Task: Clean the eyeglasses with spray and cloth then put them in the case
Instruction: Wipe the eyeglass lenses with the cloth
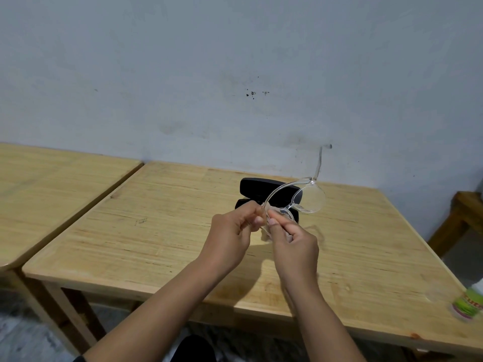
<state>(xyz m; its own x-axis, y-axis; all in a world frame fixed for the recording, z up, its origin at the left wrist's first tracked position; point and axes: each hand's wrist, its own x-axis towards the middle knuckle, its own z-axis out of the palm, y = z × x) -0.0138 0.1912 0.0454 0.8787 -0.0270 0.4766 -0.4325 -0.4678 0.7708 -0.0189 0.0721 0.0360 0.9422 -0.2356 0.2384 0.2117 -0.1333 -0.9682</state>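
- We held the clear eyeglasses [300, 198] up just in front of the open black case [264, 190] on the counter [156, 231].
- Left hand [230, 236] pinched the frame's rim, right hand [292, 244] pinched beside it; no cloth that we could see.
- Best bet, we figured: hold by the rims, keep fingers off the lenses.

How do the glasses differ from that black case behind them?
The eyeglasses are clear and see-through; the case is solid black. The eyeglasses are held up in the air by the left hand and right hand; the case lies open on the table, untouched.
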